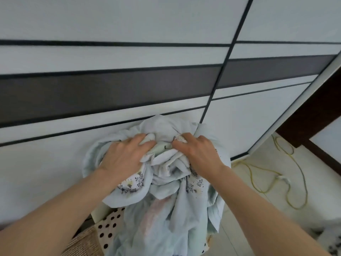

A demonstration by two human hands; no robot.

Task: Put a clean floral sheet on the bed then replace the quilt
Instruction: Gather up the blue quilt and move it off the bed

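A pale blue floral sheet [166, 196] hangs bunched in front of me, its dark flower print showing on a few folds. My left hand [125, 154] grips the bundle at its upper left, fingers curled into the cloth. My right hand [197, 150] grips it at the upper right, close beside the left. The lower part of the sheet drapes down over a polka-dot item. The bed and the quilt are out of view.
A wardrobe with white and dark grey sliding panels [129, 89] fills the view right behind the sheet. A polka-dot cloth [108, 230] and a woven basket [83, 244] sit below left. A yellow cable [287, 182] lies on the tiled floor at right, near dark wooden furniture [317, 115].
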